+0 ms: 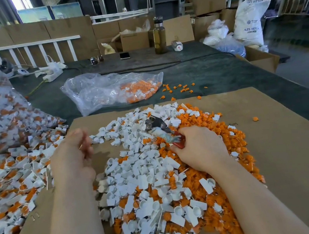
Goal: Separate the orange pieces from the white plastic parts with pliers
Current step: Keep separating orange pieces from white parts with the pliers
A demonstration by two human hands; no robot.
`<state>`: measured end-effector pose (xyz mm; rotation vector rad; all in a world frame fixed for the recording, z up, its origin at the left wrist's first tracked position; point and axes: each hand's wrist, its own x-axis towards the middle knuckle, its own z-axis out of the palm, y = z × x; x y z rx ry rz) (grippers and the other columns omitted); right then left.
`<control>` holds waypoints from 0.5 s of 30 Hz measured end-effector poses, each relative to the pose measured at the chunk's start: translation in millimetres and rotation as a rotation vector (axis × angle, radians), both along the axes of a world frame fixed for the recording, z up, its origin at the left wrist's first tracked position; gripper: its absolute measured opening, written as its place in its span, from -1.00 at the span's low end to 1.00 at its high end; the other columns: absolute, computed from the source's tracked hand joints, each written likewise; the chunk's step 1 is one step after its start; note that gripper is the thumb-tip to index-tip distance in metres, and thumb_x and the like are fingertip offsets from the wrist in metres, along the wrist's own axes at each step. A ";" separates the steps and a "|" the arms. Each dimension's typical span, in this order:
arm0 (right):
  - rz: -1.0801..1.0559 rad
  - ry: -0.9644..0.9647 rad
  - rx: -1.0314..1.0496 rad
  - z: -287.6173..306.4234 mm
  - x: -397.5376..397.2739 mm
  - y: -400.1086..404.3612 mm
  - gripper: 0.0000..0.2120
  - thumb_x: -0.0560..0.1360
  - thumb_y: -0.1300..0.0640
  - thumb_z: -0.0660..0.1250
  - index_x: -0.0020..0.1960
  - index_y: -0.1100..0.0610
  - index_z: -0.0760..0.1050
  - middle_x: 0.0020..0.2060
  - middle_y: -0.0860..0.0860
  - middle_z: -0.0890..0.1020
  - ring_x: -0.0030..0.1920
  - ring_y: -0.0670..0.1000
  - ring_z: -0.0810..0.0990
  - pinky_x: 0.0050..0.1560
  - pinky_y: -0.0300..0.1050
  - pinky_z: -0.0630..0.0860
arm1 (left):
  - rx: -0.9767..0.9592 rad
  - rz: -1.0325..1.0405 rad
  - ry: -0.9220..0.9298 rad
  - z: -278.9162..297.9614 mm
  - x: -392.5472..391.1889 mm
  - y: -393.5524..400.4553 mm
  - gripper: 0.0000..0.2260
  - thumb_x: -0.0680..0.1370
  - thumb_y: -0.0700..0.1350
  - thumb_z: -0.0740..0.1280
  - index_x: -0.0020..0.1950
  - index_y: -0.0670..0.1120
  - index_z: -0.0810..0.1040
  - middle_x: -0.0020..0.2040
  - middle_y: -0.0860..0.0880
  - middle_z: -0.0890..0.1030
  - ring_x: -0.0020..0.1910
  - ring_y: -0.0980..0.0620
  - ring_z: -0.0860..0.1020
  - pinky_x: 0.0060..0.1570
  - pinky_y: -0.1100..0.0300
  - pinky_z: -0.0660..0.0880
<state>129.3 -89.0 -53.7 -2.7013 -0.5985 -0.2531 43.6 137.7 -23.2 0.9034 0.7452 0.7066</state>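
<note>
White plastic parts (pixel 150 181) lie between hands; right hand (pixel 202 149) grips pliers (pixel 162 130).

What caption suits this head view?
Right hand grips pliers over mixed white parts and orange pieces.

The left hand (pixel 73 150) is motion-blurred, its fingers (pixel 86 146) unreadable; the pliers (pixel 160 129) head is smeared.

We see both bare forearms reaching forward from the bottom edge. Our left hand (pixel 71 153) is blurred, thumb side up, its fingers loosely curled; whether they hold anything we cannot tell. Our right hand (pixel 199 148) lies knuckles up, its grip closed around red pliers handles (pixel 180 143).
</note>
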 end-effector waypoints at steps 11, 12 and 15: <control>-0.010 0.016 -0.014 0.4 -0.3 3.7 -0.82 0.50 -0.14 0.29 -0.07 -0.04 0.50 -0.26 -0.14 0.55 -0.26 -0.07 0.53 -0.38 -0.18 0.45 | 1.041 -0.449 0.949 -14.3 18.6 -26.9 -0.75 0.60 0.06 0.32 -0.08 -0.10 0.62 -0.21 -0.05 0.68 -0.16 -0.07 0.65 -0.04 -0.02 0.62; -0.017 0.014 0.006 0.7 -0.4 3.1 -0.82 0.50 -0.15 0.29 -0.08 -0.05 0.47 -0.25 -0.14 0.54 -0.24 -0.06 0.53 -0.37 -0.18 0.45 | 1.027 -0.472 0.940 -13.6 19.0 -28.8 -0.78 0.60 0.03 0.33 -0.08 -0.09 0.63 -0.24 -0.05 0.69 -0.18 -0.08 0.66 -0.03 -0.04 0.63; -0.015 0.016 0.107 2.7 0.0 2.1 -0.83 0.52 -0.13 0.30 -0.15 -0.08 0.41 -0.29 -0.16 0.51 -0.27 -0.10 0.51 -0.37 -0.19 0.43 | 0.986 -0.485 0.865 -12.4 20.8 -29.9 -0.91 0.57 -0.06 0.40 -0.13 -0.02 0.59 -0.30 0.00 0.68 -0.23 0.01 0.65 -0.03 0.00 0.62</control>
